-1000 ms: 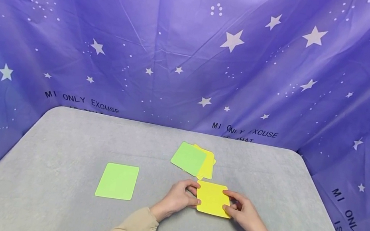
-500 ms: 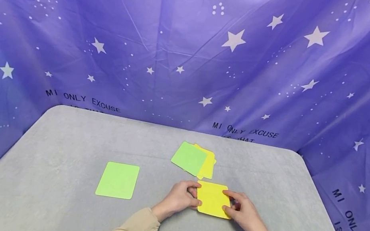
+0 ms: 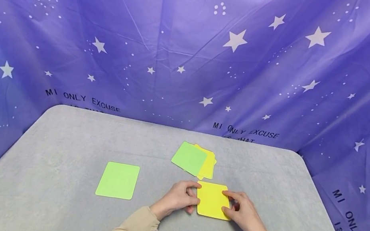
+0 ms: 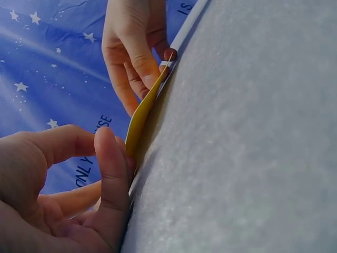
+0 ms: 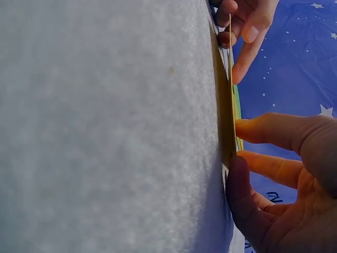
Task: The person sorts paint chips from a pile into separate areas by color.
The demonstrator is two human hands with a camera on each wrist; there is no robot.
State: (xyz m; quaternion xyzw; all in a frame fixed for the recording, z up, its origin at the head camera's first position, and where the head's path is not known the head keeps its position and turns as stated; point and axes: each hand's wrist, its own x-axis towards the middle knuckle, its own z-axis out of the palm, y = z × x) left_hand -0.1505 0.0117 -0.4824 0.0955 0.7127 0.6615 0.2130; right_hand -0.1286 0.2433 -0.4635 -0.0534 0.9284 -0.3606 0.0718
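Note:
A square yellow card [image 3: 212, 200] with rounded corners is between my two hands near the middle front of the table. My left hand [image 3: 177, 196] has its thumb and index finger at the left edge, with another finger curled below the thumb. The right hand [image 3: 245, 213] pinches the right edge between thumb and fingers. In the left wrist view the card [image 4: 138, 124] is seen nearly edge-on, slightly bowed and just off the tabletop. A thin yellow edge of the card [image 5: 233, 105] shows in the right wrist view.
Behind the hands lies a loose pile with a green card [image 3: 188, 158] on top and yellow ones [image 3: 208, 164] under it. Another green card [image 3: 118, 180] lies to the left. The grey table [image 3: 57, 139] backs onto a purple star-patterned curtain [image 3: 168, 40].
The yellow card's near edge has lowered a little. A lower finger of my left hand has slid out from under the card's left side. The right hand keeps its hold; the other cards are unmoved.

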